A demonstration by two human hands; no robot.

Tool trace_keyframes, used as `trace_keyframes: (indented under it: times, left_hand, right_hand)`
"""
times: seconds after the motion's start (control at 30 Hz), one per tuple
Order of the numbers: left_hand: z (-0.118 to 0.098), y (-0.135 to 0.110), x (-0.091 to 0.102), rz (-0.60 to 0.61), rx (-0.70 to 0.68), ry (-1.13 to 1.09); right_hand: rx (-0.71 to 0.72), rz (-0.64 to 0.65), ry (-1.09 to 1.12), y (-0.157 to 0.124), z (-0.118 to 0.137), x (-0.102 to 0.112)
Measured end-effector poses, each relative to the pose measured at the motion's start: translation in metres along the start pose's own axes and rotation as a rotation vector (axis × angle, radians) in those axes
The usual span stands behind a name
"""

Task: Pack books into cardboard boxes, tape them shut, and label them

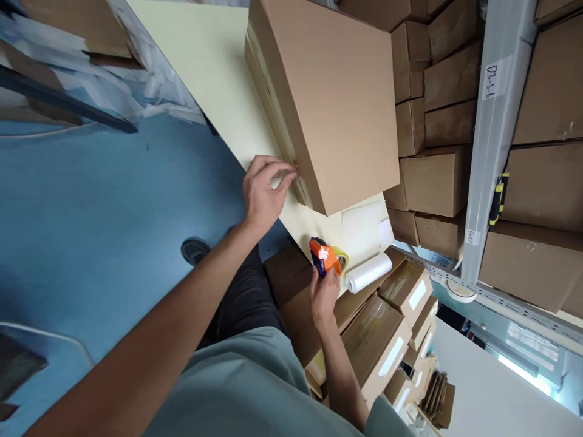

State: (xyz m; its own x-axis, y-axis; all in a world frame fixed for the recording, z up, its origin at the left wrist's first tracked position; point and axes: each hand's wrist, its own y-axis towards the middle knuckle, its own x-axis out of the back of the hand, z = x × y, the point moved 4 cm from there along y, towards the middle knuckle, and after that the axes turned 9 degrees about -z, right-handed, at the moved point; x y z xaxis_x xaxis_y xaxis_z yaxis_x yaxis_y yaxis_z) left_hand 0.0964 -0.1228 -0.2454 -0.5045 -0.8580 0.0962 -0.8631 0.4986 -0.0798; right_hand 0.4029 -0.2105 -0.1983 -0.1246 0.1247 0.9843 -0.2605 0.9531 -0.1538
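The far corner of the large carton (341, 109) is cut off; whether the left hand (266, 188) pinches anything is too small to tell.

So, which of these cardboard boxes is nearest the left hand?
The large box on the cream tabletop: the left hand is at its side; the other boxes are off the tabletop.

From where I'm standing, the only thing I can really make out is a paper label (496, 77) on the grey metal shelf beam (494, 133), handwritten, looks like "D3-5-6", running sideways from here. There's a smaller tag (472, 237) further along the same beam, starts with "D3" I think, rest is too tiny. White stickers (417, 294) on the stacked cartons (371, 328)? Can't read a word, sorry.
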Motion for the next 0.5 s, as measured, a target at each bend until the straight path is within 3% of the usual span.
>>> trace_keyframes:
  times: [0.13, 0.23, 0.37, 0.5]
  left_hand:
    - [0.000, -0.008, 0.009, -0.184, 0.123, 0.009]
    - [-0.022, -0.023, 0.004, -0.189, 0.160, -0.032]
    - [-0.052, -0.041, -0.030, 0.016, 0.325, -0.010]
    - [-0.058, -0.038, -0.053, 0.314, 0.340, 0.151]
  right_hand:
    - [-0.043, -0.049, 0.086, -0.004, 0.001, -0.007]
    - [-0.030, -0.096, 0.150, -0.005, 0.003, -0.004]
    - [-0.058, 0.001, 0.170, 0.001, 0.006, 0.007]
    - [-0.053, 0.199, 0.257, 0.010, 0.005, 0.019]
